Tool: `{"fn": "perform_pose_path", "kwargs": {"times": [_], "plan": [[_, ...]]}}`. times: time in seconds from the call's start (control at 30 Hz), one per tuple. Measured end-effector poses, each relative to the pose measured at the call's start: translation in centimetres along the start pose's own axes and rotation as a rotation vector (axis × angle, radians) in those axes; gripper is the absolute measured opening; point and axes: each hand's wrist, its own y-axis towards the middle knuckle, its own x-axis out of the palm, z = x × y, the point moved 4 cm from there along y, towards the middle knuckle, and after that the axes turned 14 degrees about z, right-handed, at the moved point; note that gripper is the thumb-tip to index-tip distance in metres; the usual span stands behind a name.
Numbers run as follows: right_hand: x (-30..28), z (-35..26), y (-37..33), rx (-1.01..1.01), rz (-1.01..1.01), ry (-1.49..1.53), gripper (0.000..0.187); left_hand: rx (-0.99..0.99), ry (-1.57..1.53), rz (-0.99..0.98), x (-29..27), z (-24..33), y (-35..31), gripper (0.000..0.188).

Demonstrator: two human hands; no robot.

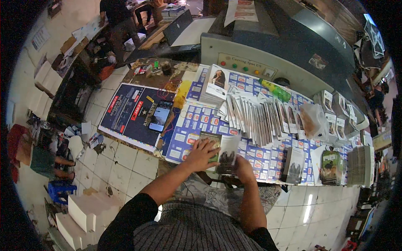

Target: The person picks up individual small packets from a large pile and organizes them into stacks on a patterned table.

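Observation:
An opened booklet [228,155] with dark, photo-printed pages lies at the table's near edge, in front of my body. My left hand [202,155] rests flat on its left side, fingers spread over a greenish cover. At the booklet's right edge my right hand [244,169] is closed on the pages; its fingertips are partly hidden. Beyond my hands a long row of leaning thin booklets [259,119] stretches to the right. Behind the row's left end stands a pile of white-covered booklets [216,85].
Right of my hands are a dark-covered stack [294,166], a green-covered stack [331,168] and a tall stack [361,166]. A plastic bag [314,121] sits by the row, a green bottle [276,90] behind it. Leftward lie a phone [160,116] and a glass [166,68].

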Motion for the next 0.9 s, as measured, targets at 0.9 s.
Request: {"fn": "perform_pose_path", "kwargs": {"times": [0.9], "plan": [[9.0,-0.6,2.2,-0.987,0.105,-0.989,0.065,-0.171,-0.092,-0.168,-2.5,-7.8,-2.9,0.064]]}}
